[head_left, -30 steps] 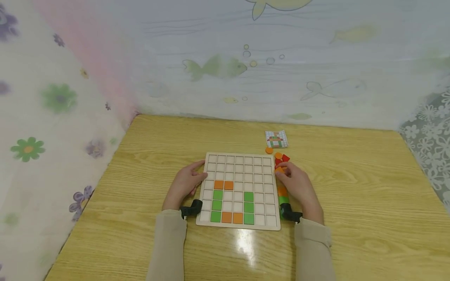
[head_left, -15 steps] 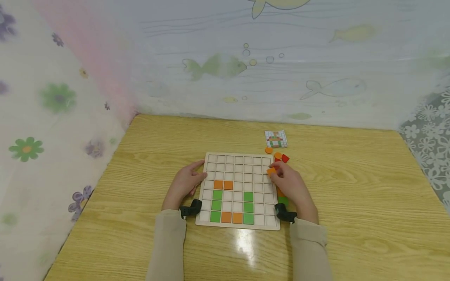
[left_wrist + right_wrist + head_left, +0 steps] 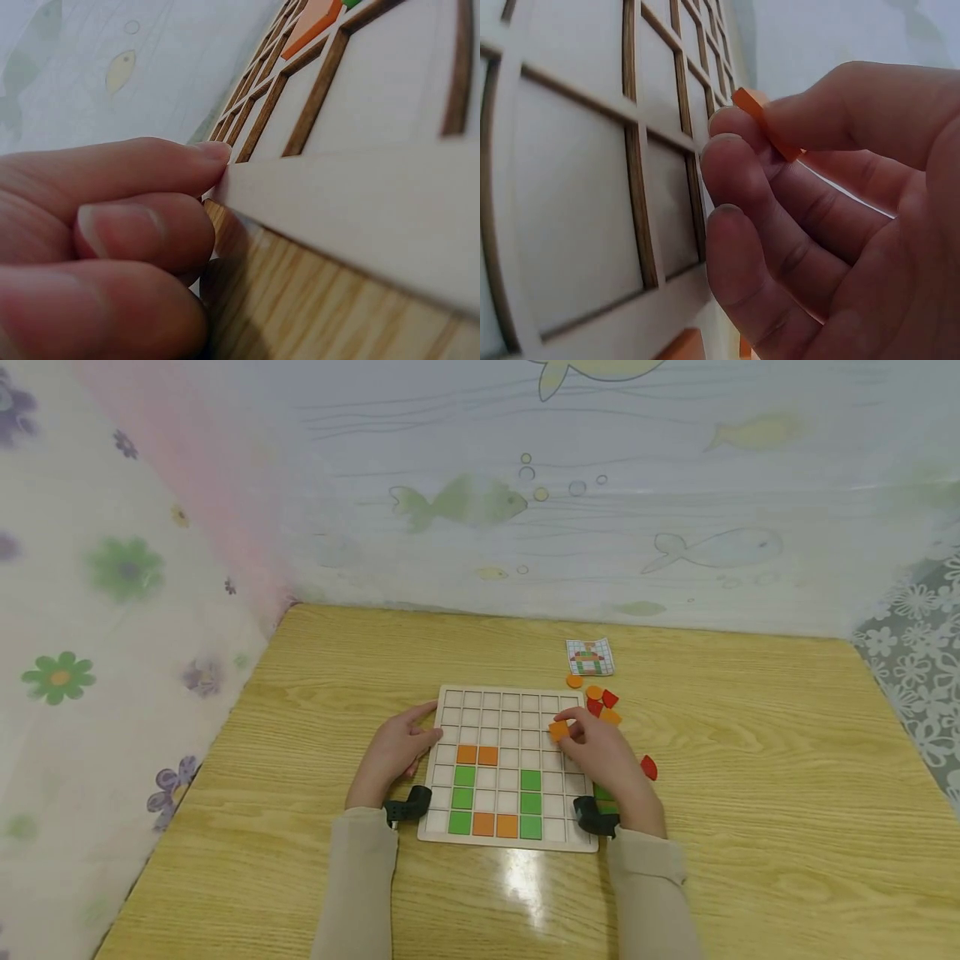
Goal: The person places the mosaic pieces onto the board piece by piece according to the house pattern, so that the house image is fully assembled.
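Note:
In the head view, a pale wooden grid board (image 3: 510, 714) lies on the table, with orange and green square tiles set in several of its cells. My right hand (image 3: 600, 752) is over the board's right side and pinches an orange tile (image 3: 558, 730) between thumb and fingers. The right wrist view shows this orange tile (image 3: 769, 124) tilted, with the thumb on one face. My left hand (image 3: 395, 747) rests beside the board's left edge. Its fingertip (image 3: 216, 152) touches the board's rim in the left wrist view, and the other fingers are loosely bent.
A small printed pattern card (image 3: 590, 657) lies behind the board. An orange disc (image 3: 574, 681) is near it. Red and orange pieces lie beyond my right hand, including a red rounded piece (image 3: 648, 767). Green tiles (image 3: 602, 793) lie partly hidden under my right wrist.
My right hand has picked the orange tile from the loose pieces and carried it left over the board. The left hand has stayed in place.

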Demonstrator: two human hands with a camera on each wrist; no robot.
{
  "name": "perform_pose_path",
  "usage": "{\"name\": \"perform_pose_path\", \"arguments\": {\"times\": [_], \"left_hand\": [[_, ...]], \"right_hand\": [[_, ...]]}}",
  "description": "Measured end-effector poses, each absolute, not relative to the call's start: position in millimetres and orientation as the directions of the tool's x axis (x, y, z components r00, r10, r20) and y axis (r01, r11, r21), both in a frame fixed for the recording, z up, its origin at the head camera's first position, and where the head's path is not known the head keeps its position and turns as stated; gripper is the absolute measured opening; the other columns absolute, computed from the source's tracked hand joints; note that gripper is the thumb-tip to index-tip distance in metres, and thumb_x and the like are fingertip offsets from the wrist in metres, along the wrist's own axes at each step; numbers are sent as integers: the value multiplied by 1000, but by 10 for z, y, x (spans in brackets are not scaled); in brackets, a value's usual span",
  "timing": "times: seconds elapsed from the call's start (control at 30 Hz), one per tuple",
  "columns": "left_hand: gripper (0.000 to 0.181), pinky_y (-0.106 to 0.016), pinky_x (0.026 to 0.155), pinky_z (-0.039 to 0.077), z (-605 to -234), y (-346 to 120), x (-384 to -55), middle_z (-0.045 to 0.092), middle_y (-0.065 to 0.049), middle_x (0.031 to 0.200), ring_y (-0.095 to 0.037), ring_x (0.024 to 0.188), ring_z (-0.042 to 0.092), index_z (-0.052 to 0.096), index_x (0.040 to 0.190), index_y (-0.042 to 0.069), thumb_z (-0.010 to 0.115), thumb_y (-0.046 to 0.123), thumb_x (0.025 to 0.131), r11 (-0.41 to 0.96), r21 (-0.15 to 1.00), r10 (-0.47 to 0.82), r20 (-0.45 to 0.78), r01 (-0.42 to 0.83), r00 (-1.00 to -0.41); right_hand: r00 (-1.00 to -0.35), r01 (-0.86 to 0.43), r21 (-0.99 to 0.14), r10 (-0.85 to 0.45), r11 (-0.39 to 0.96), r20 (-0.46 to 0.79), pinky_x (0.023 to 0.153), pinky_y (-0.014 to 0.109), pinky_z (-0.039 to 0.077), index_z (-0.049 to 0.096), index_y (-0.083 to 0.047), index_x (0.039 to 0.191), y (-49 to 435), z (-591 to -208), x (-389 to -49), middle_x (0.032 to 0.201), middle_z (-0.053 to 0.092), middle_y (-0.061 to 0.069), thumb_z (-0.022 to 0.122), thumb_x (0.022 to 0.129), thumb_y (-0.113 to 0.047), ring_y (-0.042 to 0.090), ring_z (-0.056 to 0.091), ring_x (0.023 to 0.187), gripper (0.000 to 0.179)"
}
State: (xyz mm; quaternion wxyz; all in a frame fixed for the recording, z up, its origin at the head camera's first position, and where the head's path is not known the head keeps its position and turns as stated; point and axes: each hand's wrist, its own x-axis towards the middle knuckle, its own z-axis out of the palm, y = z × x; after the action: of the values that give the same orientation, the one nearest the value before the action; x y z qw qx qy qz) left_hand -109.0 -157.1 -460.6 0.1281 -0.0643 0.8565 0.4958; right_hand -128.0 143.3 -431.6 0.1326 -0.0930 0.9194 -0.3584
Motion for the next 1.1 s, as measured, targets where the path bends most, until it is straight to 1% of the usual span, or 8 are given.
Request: {"name": "perform_pose_path", "arguments": {"times": [0.1, 0.23, 0.5, 0.8, 1.1], "left_hand": [[48, -31, 35, 38, -4611, -1571, -1089, 49, -6, 57, -15, 32, 38, 43, 131, 30, 59, 28, 86, 501, 833, 17, -280, -234, -960], [48, -31, 34, 38, -4616, -1570, -1091, 50, -6, 57, -15, 31, 38, 43, 131, 31, 59, 28, 86, 503, 831, 14, -283, -238, -959], [48, -31, 35, 37, -4608, -1569, -1084, 49, -6, 56, -15, 32, 38, 43, 131, 30, 59, 28, 86, 500, 832, 16, -284, -239, -959], [49, -31, 35, 37, -4606, -1571, -1086, 49, -6, 55, -15, 32, 38, 42, 132, 30, 59, 28, 86, 506, 831, 20, -281, -233, -960], [49, -29, 32, 33, -4601, -1569, -1092, 48, -6, 52, -16, 31, 37, 42, 132, 31, 58, 30, 86, 505, 830, 15, -281, -235, -960]], "right_hand": [[-944, -107, -682, -290, 724, -160, 71, 33, 43, 55, -16, 112, 1399, -4314, -1267, 88, 58, 1, 61, 83, -20, 16, 54, 80, 30], [-939, -128, -683, -310, 719, -152, 72, 33, 43, 57, -17, 109, 1355, -4312, -1250, 86, 58, -1, 62, 82, -21, 15, 53, 78, 28], [-927, -168, -682, -349, 712, -136, 68, 31, 42, 59, -17, 106, 1255, -4325, -1219, 80, 57, -6, 63, 81, -21, 14, 51, 74, 26], [-918, -183, -668, -368, 722, -146, 64, 28, 40, 59, -20, 106, 1178, -4323, -1206, 75, 53, -6, 64, 81, -22, 13, 48, 69, 26], [-916, -167, -658, -362, 734, -172, 62, 28, 40, 59, -21, 106, 1152, -4340, -1198, 75, 53, -6, 64, 81, -23, 13, 48, 68, 26]]}}
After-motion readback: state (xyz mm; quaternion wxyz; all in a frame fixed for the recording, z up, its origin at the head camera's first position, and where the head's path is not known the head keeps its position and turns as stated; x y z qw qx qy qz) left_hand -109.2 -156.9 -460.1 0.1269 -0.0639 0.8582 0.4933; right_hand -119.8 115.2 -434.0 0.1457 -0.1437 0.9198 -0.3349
